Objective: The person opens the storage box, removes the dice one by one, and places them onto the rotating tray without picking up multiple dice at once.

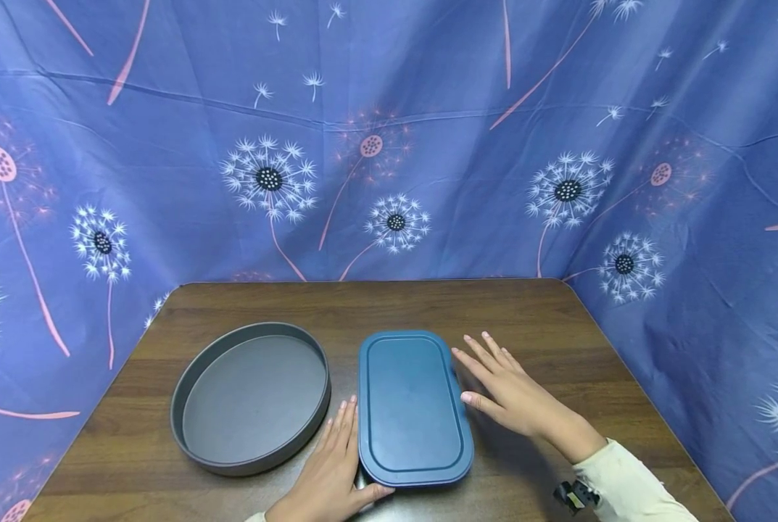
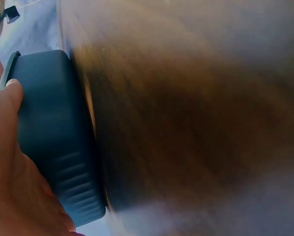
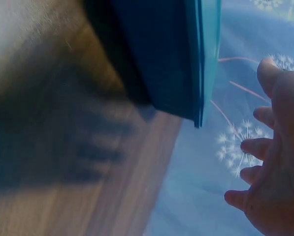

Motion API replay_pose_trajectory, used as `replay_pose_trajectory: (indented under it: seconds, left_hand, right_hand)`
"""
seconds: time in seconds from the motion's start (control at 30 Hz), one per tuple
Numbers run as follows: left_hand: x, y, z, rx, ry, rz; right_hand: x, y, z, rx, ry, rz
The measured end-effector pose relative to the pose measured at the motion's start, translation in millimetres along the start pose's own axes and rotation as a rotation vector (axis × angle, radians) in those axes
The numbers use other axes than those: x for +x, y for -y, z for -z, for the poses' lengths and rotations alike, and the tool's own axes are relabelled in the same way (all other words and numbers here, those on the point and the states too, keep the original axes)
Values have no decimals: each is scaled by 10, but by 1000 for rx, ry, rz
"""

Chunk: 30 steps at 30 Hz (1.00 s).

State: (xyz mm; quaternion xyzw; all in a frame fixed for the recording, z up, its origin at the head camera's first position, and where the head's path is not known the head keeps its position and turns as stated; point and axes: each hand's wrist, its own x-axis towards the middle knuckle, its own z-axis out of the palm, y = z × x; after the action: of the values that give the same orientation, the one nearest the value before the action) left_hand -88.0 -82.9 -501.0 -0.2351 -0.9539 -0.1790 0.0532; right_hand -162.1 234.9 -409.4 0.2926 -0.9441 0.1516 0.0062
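Note:
A blue rectangular container with a rounded, fitted lid [image 1: 415, 406] stands on the table, its long side running away from me. My left hand [image 1: 333, 464] lies along its left side with straight fingers, the thumb at the near left corner. In the left wrist view that thumb touches the container wall [image 2: 48, 103] just below the lid rim, and the rest of the hand covers part of the ridged side. My right hand [image 1: 509, 388] hovers by the right side, fingers spread. The right wrist view shows this hand [image 3: 279, 152] apart from the container [image 3: 161, 54], holding nothing.
A round, dark grey pan [image 1: 254, 399] with a low wall sits to the left of the container, close to my left hand. The wooden table [image 1: 473, 301] ends at a blue dandelion-print cloth [image 1: 454, 181] at the back and sides. A small black device [image 1: 576, 496] is at my right sleeve.

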Motion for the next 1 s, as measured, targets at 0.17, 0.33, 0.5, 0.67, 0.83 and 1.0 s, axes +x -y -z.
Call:
replay_pose_trajectory:
  seconds: [0.17, 0.33, 0.5, 0.67, 0.83, 1.0]
  left_hand:
    - [-2, -3, 4, 9, 0, -2]
    - [2, -8, 22, 4, 21, 8]
    - [9, -14, 33, 2, 50, 15]
    - [11, -13, 32, 5, 62, 19]
    - [11, -12, 19, 10, 41, 17]
    - [6, -27, 5, 6, 2, 14]
  right_hand:
    - [-59, 165, -133, -54, -37, 37]
    - [-137, 439, -337, -116, -65, 159]
    - [-222, 653, -537, -165, -45, 280]
    - [-260, 775, -693, -286, -103, 370]
    - [-262, 840, -818, -440, -232, 446]
    - [-243, 847, -857, -516, -342, 555]
